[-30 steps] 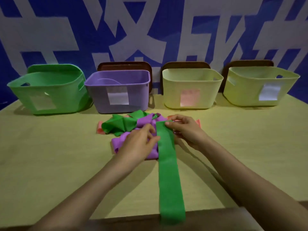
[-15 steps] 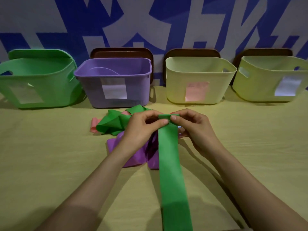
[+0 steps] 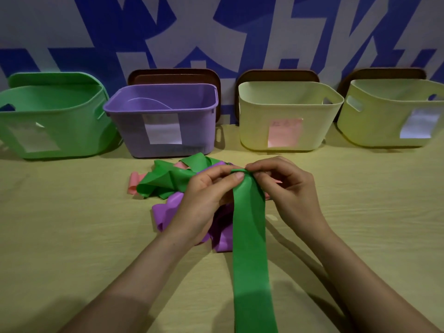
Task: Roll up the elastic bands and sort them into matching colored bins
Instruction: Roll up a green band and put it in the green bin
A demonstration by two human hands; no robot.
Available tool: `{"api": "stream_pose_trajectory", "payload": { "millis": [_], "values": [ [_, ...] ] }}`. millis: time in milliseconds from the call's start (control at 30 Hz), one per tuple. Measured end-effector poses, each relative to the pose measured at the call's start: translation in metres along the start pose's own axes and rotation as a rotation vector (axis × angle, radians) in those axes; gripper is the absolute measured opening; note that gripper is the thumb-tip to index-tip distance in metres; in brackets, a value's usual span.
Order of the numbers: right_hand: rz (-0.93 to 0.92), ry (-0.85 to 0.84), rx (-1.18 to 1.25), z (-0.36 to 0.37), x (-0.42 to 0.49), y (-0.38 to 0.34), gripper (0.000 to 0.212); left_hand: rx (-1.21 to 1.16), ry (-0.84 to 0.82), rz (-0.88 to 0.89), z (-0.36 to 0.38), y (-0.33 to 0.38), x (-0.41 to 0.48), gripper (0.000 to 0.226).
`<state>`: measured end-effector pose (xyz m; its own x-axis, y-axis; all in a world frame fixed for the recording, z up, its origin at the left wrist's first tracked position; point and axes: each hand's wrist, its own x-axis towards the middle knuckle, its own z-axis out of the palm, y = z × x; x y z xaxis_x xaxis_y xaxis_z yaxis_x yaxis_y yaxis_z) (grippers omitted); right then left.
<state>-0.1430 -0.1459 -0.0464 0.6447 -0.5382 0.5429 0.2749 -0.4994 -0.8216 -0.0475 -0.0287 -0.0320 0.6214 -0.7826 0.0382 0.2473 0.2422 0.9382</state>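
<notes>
Far end of green band (image 3: pixel 249 227) pinched by left hand (image 3: pixel 204 200) and right hand (image 3: pixel 288 191) above band pile (image 3: pixel 173 188); remainder trails across table (image 3: pixel 72 224); judged light, limp, stretchy; best gripped at both edges of rolled end.

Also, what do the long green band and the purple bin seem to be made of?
Long green band: probably thin rubber or latex, matte; it drapes limp and creases softly. Purple bin: looks like moulded plastic, smooth, faint sheen; stiff walls with a formed rim.
</notes>
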Motion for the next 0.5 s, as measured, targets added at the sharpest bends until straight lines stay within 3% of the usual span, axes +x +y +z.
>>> {"api": "stream_pose_trajectory", "payload": {
  "millis": [200,500],
  "values": [
    [-0.077,-0.023,-0.055,0.0006,-0.0002,0.0043,0.016,0.001,0.025,0.010,0.0000,-0.0008,-0.0006,0.013],
    [0.171,-0.116,0.157,-0.0062,0.0021,-0.0022,0.023,0.172,0.069,0.177,-0.0013,-0.0036,-0.0004,0.007]
  ]
}}
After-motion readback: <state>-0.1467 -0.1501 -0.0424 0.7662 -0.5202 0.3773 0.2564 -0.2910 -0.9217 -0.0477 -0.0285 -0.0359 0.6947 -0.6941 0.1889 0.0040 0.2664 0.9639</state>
